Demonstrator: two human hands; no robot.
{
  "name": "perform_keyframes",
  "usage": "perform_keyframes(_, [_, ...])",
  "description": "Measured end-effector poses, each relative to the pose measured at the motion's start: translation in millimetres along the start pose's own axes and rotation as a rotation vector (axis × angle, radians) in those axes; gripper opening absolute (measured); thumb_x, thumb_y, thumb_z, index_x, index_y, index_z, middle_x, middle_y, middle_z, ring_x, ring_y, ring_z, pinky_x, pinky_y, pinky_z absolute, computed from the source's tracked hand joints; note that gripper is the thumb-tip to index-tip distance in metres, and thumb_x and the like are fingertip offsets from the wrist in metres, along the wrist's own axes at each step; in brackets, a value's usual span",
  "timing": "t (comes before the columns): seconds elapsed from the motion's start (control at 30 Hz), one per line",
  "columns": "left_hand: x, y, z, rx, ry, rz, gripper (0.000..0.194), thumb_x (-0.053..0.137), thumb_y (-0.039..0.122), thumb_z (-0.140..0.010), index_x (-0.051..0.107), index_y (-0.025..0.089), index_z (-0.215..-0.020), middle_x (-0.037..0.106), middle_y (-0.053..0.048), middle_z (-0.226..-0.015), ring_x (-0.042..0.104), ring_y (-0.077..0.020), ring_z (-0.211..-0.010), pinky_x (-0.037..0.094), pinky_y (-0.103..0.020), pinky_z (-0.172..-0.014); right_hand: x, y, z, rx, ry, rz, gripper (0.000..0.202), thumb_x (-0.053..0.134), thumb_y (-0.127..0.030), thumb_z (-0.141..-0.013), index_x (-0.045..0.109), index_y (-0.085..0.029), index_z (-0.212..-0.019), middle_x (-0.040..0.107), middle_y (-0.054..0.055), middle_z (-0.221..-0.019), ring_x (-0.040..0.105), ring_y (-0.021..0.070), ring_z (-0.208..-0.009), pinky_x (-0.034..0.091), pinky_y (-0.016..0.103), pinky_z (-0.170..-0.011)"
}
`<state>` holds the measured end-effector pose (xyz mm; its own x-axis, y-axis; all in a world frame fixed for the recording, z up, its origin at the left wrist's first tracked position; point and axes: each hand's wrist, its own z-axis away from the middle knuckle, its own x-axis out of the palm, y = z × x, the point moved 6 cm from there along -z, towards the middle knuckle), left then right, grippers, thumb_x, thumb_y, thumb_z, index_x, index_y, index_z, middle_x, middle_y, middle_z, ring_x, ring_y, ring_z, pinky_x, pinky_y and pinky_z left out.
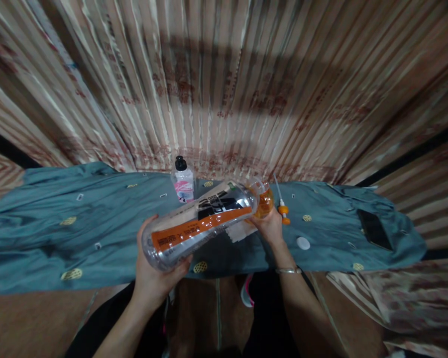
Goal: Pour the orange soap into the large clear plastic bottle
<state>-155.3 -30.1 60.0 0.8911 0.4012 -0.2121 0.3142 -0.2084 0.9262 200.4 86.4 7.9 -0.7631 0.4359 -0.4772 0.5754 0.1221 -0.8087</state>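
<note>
a striped curtain (216, 104) hangs behind the teal-draped desk (112, 243); left hand (153, 283) curls round a tilted clear bottle (205, 223), right hand (271, 229) an amber bottle (266, 203).

forearms (123, 323) extended forward, left hand (156, 278) cupped wide, right hand (271, 227) curled in a grip

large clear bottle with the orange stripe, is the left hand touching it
Touching: the head view shows the left hand with its grip around the base end of the large clear bottle, no gap between.

Clear bottle (203, 221) (orange-banded) tilts toward amber bottle (266, 202).
</note>
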Motion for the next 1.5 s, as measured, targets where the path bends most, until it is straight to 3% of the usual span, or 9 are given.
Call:
perform_keyframes(0.1, [5.1, 7, 6, -0.034, 0.052, 0.043, 0.091, 0.093, 0.041, -0.068, 0.054, 0.025, -0.149, 0.079, -0.014, -0.131, 0.081, -0.0380, -0.116, 0.065, -0.061, -0.111, 0, 3, 2, 0.008, 0.020, -0.003, 0.078, 0.095, -0.068, -0.065, 0.074, -0.020, -0.122, 0.086, 0.016, -0.118, 0.082, 0.0397, -0.113, 0.067, 0.054, -0.100])
perform_keyframes(0.4, [4.1, 5, 8, -0.073, 0.075, 0.076, 0.100, 0.096, 0.040, -0.063, 0.053, 0.027, -0.152, 0.078, -0.010, -0.130, 0.080, -0.0385, -0.115, 0.066, -0.061, -0.110, 1, 8, 6, 0.000, 0.055, -0.011, 0.073, 0.094, -0.066, -0.066, 0.075, -0.021, -0.121, 0.086, 0.013, -0.110, 0.083, 0.0375, -0.103, 0.068, 0.050, -0.091])
perform_keyframes(0.7, [-8.3, -16, 3, 0.014, -0.023, -0.031, 0.106, 0.103, 0.044, -0.060, 0.053, 0.028, -0.152, 0.077, -0.010, -0.128, 0.082, -0.0390, -0.112, 0.073, -0.059, -0.099, 2, 8, 9, -0.016, 0.032, -0.019, 0.067, 0.091, -0.060, -0.072, 0.075, -0.021, -0.124, 0.086, 0.012, -0.112, 0.084, 0.0367, -0.104, 0.069, 0.050, -0.094])
perform_keyframes(0.93, [-4.3, -23, 5, 0.024, -0.090, 0.015, 0.109, 0.103, 0.041, -0.065, 0.047, 0.029, -0.157, 0.078, -0.011, -0.133, 0.083, -0.0389, -0.117, 0.072, -0.059, -0.104, 1, 8, 9, 0.028, 0.036, -0.027, 0.073, 0.091, -0.061, -0.069, 0.075, -0.019, -0.127, 0.086, 0.016, -0.114, 0.084, 0.0395, -0.107, 0.069, 0.052, -0.096])
perform_keyframes(1.2, [-4.7, -22, 4, 0.008, -0.092, 0.008, 0.110, 0.105, 0.041, -0.062, 0.048, 0.027, -0.156, 0.078, -0.012, -0.133, 0.082, -0.0395, -0.119, 0.071, -0.062, -0.105, 0, 6, 9, 0.039, 0.045, -0.032, 0.072, 0.092, -0.061, -0.066, 0.076, -0.020, -0.124, 0.086, 0.014, -0.111, 0.083, 0.0396, -0.105, 0.069, 0.053, -0.095])
perform_keyframes(1.5, [-5.4, -12, 4, 0.025, -0.050, 0.020, 0.108, 0.103, 0.046, -0.065, 0.049, 0.023, -0.156, 0.078, -0.015, -0.132, 0.083, -0.0373, -0.117, 0.072, -0.056, -0.102, 2, 3, 9, 0.017, 0.054, -0.003, 0.071, 0.090, -0.065, -0.069, 0.073, -0.021, -0.122, 0.086, 0.013, -0.109, 0.084, 0.0383, -0.102, 0.069, 0.052, -0.092])
